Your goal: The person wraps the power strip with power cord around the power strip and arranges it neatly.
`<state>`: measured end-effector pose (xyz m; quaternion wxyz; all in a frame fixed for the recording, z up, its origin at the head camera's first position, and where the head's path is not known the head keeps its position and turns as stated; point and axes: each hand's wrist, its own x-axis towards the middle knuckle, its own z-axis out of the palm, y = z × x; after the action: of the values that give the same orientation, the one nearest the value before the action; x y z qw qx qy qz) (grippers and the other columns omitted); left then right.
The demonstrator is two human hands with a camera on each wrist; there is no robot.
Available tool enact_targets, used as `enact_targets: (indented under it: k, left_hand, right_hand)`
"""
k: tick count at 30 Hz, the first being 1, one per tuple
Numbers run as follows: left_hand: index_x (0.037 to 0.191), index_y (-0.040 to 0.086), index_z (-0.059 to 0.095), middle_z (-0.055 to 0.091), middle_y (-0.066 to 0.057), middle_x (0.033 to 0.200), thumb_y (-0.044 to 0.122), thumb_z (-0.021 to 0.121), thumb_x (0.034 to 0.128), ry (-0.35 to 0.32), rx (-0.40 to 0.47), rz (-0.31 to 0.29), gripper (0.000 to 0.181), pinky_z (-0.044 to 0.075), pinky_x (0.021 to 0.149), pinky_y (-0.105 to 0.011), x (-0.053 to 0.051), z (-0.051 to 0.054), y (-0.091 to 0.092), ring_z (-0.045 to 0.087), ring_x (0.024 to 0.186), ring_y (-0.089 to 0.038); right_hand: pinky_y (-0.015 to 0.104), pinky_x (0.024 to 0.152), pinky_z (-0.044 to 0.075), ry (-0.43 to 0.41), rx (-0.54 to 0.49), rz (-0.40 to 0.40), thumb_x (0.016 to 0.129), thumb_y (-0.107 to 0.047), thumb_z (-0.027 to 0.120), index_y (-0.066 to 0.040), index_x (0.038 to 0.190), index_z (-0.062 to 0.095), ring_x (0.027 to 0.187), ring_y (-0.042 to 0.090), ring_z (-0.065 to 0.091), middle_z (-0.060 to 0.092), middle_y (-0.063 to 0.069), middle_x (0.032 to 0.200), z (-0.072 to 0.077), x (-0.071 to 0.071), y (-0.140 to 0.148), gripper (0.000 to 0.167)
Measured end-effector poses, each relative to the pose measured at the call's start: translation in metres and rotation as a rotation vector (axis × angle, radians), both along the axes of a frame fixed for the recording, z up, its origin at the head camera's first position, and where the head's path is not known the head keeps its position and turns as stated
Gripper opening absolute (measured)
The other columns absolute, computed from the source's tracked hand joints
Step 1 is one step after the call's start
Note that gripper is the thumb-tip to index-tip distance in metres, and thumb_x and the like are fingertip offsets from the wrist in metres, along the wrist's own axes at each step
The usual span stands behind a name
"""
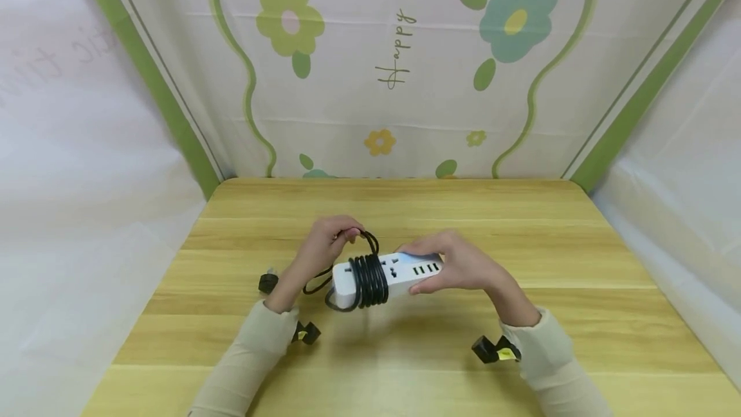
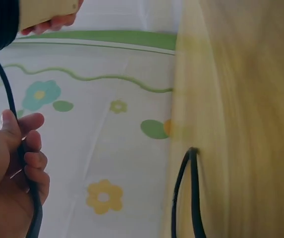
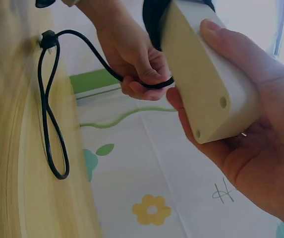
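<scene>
A white power strip [image 1: 401,280] is held above the table, tilted, with its sockets and USB ports facing up. Several turns of black cord [image 1: 369,282] wrap around its left half. My right hand [image 1: 466,264] grips the strip's right end, thumb on one side and fingers on the other; its plain underside [image 3: 196,79] shows in the right wrist view. Beyond the strip's left end, my left hand [image 1: 323,246] pinches the loose cord [image 2: 34,198] between thumb and fingers. The cord's plug [image 1: 268,283] lies on the table left of my left wrist.
The wooden table [image 1: 579,230] ends at a flower-printed cloth [image 1: 341,95] behind it. Slack cord [image 3: 62,153] loops on the tabletop near the plug. Small black devices sit at my left wrist [image 1: 311,333] and right wrist [image 1: 485,349].
</scene>
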<state>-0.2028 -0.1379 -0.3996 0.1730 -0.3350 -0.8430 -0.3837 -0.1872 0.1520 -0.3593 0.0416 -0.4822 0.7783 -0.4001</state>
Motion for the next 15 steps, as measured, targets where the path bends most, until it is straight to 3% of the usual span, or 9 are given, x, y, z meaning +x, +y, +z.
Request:
enact_targets:
  k: [4,6,8,10,13,15]
  left_hand:
    - [0.110,0.008,0.071,0.073,-0.004,0.096,0.010,0.056,0.1016,-0.134,0.045,-0.092,0.017,0.056,0.079,-0.029,-0.001,-0.012,0.006,0.067,0.085,-0.014]
    - [0.105,0.009,0.069,0.071,-0.003,0.090,0.009,0.057,0.1014,-0.225,0.073,-0.107,0.013,0.055,0.079,-0.028,0.001,-0.015,0.009,0.064,0.082,-0.010]
    - [0.093,0.009,0.065,0.064,-0.001,0.078,0.004,0.057,0.0989,-0.301,0.086,-0.097,0.011,0.050,0.068,-0.025,0.004,-0.015,0.012,0.056,0.069,-0.008]
    - [0.086,0.007,0.057,0.053,0.000,0.074,0.002,0.052,0.1009,-0.435,0.164,-0.120,0.016,0.045,0.064,-0.023,0.007,-0.014,0.016,0.047,0.065,-0.009]
    - [0.089,0.001,0.050,0.047,-0.006,0.075,-0.001,0.041,0.1053,-0.521,0.192,-0.180,0.018,0.039,0.060,-0.021,0.009,-0.011,0.022,0.042,0.064,-0.010]
    - [0.103,-0.001,0.052,0.048,-0.008,0.078,0.001,0.034,0.1075,-0.532,0.179,-0.226,0.018,0.040,0.061,-0.021,0.009,-0.010,0.027,0.042,0.067,-0.010]
  right_hand:
    - [0.026,0.060,0.054,-0.066,-0.119,-0.053,0.071,-0.013,0.091,-0.005,0.122,0.071,0.078,0.009,0.064,0.074,0.011,0.112,-0.002,-0.006,0.006,0.055]
    - [0.027,0.061,0.054,-0.088,-0.161,-0.088,0.072,-0.009,0.090,-0.004,0.124,0.070,0.079,0.010,0.065,0.074,0.013,0.113,-0.003,-0.008,0.008,0.056]
    - [0.027,0.062,0.054,-0.104,-0.194,-0.136,0.072,-0.006,0.089,-0.002,0.125,0.069,0.080,0.011,0.064,0.073,0.016,0.114,-0.003,-0.010,0.009,0.057]
    - [0.027,0.063,0.054,-0.120,-0.213,-0.192,0.072,-0.006,0.089,-0.003,0.125,0.068,0.080,0.012,0.064,0.073,0.017,0.114,-0.002,-0.012,0.011,0.057]
    - [0.027,0.065,0.054,-0.153,-0.232,-0.282,0.073,-0.007,0.088,-0.003,0.127,0.068,0.081,0.015,0.064,0.072,0.018,0.116,0.000,-0.014,0.014,0.058]
    - [0.027,0.066,0.054,-0.182,-0.246,-0.340,0.075,-0.007,0.087,-0.002,0.128,0.066,0.083,0.018,0.064,0.070,0.019,0.119,0.002,-0.015,0.016,0.058]
